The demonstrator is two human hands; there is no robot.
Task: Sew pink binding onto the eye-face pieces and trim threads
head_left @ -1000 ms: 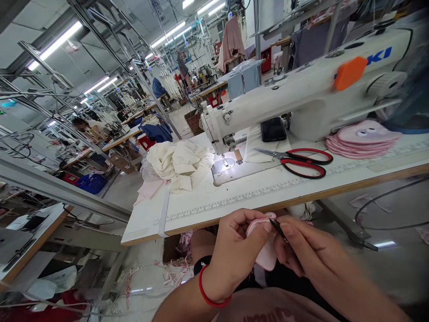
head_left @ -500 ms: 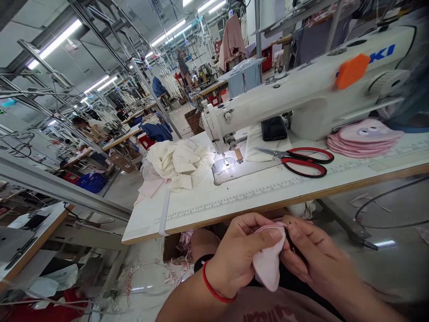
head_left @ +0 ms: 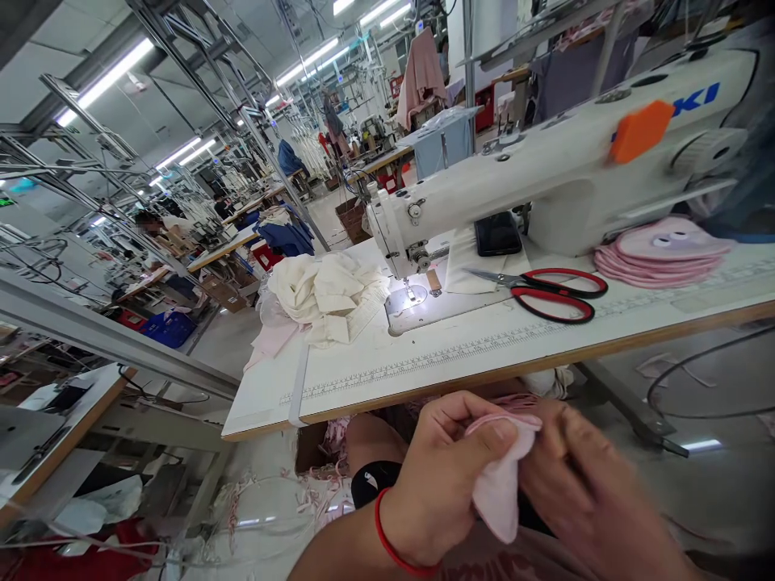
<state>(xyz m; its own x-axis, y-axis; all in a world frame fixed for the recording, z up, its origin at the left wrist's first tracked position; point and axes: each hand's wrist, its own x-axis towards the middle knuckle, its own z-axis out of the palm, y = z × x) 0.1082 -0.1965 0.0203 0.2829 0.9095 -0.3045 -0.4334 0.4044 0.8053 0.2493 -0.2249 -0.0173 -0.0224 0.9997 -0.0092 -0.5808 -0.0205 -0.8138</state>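
Note:
My left hand (head_left: 445, 472) pinches a small pale pink fabric piece (head_left: 500, 492) with thumb and fingers, in front of the table's edge. The piece has a deeper pink rim and hangs down to a rounded point. Close against its right side is my right hand (head_left: 581, 476), smeared by motion. Its fingers are curled, and whether they hold anything is hidden. Above both hands stands a white sewing machine (head_left: 472, 206), its lamp lit at the needle. Red-and-black-handled scissors (head_left: 545, 292) lie on the table.
The white sewing table (head_left: 363, 367) has a printed ruler along its front. Cream fabric (head_left: 330, 294) is heaped at its left. A phone (head_left: 497, 234) lies under the machine arm, and stacked pink pieces (head_left: 666, 257) sit at the right. Fabric scraps (head_left: 320, 492) lie below.
My left hand and the pink piece have shifted slightly right and down. My right hand has turned and now blurs; the dark thing seen at its fingers before is out of sight.

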